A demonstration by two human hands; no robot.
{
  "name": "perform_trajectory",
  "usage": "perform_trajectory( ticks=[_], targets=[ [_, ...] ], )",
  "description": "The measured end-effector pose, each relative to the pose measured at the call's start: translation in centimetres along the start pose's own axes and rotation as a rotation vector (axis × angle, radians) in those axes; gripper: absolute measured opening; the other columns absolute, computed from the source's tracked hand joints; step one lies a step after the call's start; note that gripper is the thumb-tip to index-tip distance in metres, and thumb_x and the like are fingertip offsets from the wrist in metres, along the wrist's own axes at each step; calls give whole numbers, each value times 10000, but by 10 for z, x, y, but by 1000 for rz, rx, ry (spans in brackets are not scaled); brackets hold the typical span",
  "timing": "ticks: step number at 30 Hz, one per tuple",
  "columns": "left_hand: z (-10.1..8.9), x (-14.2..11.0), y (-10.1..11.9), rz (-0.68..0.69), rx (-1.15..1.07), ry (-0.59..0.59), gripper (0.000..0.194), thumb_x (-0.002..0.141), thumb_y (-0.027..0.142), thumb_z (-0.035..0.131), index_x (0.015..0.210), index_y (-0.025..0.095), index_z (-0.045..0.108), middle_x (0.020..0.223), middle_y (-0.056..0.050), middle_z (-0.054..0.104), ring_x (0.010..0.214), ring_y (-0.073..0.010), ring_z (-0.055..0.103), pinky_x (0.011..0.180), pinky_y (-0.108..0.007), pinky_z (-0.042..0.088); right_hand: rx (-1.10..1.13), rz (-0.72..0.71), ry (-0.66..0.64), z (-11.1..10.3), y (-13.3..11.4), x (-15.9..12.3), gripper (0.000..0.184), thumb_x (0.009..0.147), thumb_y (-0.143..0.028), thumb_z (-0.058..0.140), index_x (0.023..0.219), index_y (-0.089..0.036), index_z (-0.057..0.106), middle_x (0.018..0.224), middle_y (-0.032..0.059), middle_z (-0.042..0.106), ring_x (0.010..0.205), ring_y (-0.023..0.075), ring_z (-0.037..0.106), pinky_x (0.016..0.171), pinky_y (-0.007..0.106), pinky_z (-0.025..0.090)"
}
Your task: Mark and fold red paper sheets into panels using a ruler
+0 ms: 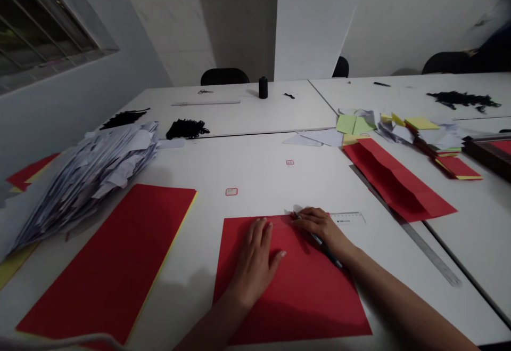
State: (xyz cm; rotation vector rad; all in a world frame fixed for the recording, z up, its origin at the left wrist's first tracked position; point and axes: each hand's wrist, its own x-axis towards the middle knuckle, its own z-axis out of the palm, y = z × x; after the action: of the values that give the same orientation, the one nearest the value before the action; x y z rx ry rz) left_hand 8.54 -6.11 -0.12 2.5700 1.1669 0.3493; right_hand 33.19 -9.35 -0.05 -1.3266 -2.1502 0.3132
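Observation:
A sheet of red paper (pixel 303 287) lies flat on the white table in front of me. My left hand (pixel 255 258) rests open on it, fingers stretched toward the far edge and the thumb apart. Along that edge lies a clear ruler (pixel 353 218), its right end sticking out past the paper; my left fingertips are at or near its other end. In my right hand (pixel 321 228) is a dark pen (pixel 325 247), closed between the fingers, with its tip at the paper's far edge.
A red-and-yellow paper stack (pixel 115 260) and a heap of white paper (pixel 99 164) lie left. On the right are folded red paper (pixel 395 180), a long ruler (pixel 431 252) and coloured scraps (pixel 355 123). Black cord bundles (pixel 187 128) and a black spool (pixel 263 88) stand farther back.

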Motion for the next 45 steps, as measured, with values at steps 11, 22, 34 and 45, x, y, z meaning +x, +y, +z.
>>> perform_trajectory(
  ticks=[11, 22, 34, 45],
  targets=[
    [1, -1, 0, 10, -7, 21, 582, 943, 440, 470, 1446, 186, 326, 1515, -136, 352, 1411, -294, 314, 1115, -489, 367, 2, 0, 1, 1, 1, 0, 361, 998, -202, 386, 1309, -296, 542, 1148, 70, 681, 1117, 239, 553, 894, 429, 454],
    [1, 0, 0, -9, -26, -3, 579, 949, 439, 458, 1456, 202, 308, 1528, -129, 329, 1422, -291, 292, 1120, -488, 361, 17, 5, -3, 0, 0, 0, 325, 995, -203, 400, 1256, -254, 586, 1143, 82, 684, 1116, 236, 555, 909, 429, 459],
    [-2, 1, 1, -6, -38, -10, 565, 948, 424, 467, 1449, 206, 323, 1522, -123, 338, 1422, -291, 290, 1118, -481, 364, 9, 30, -11, 0, -1, 1, 343, 994, -205, 413, 1291, -295, 561, 1158, 61, 680, 1125, 233, 557, 914, 429, 456],
    [-2, 1, 0, 9, -25, 3, 563, 944, 423, 475, 1438, 180, 355, 1504, -124, 371, 1417, -288, 298, 1122, -476, 362, 9, 28, -18, -1, -2, 1, 343, 994, -186, 400, 1272, -275, 579, 1160, 71, 683, 1117, 233, 556, 908, 431, 455]
  ],
)
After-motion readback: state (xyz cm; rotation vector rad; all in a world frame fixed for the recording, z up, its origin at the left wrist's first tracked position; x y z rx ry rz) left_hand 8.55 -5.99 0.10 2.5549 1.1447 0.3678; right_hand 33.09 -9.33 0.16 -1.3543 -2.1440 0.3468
